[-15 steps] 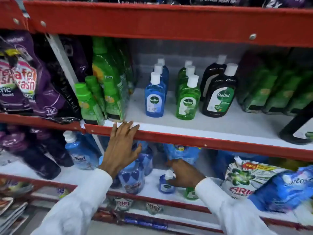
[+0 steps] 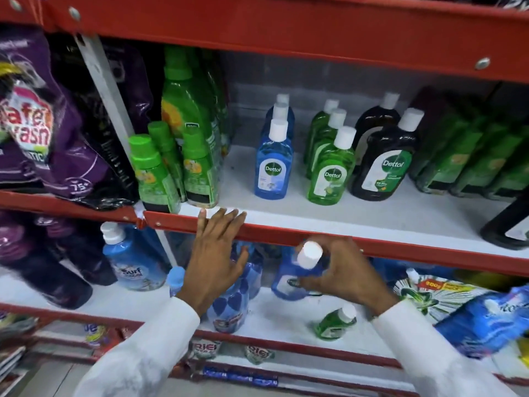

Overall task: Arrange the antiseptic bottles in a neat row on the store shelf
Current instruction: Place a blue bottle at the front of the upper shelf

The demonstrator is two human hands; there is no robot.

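Observation:
On the middle shelf [image 2: 286, 216] stand a file of blue Dettol bottles [image 2: 273, 164], a file of green Dettol bottles [image 2: 330, 170] and two dark brown Dettol bottles [image 2: 385, 164], all white-capped. My right hand [image 2: 340, 270] grips a small blue Dettol bottle [image 2: 297, 270], tilted, just below the shelf's red front edge. A small green Dettol bottle [image 2: 333, 323] lies tilted on the lower shelf beneath it. My left hand [image 2: 216, 253] is spread, fingers apart, with its fingertips resting on the red edge.
Green bottles [image 2: 183, 156] crowd the middle shelf's left end; green cartons [image 2: 469, 156] and a dark bottle [image 2: 506, 224] are at the right. Purple pouches [image 2: 43, 133] hang at left. The lower shelf holds blue detergent bottles [image 2: 131, 262] and bags [image 2: 435, 296].
My right hand has lifted the small blue bottle off the lower shelf up to the red shelf edge. The small green bottle behind it is now exposed. My left hand barely moved.

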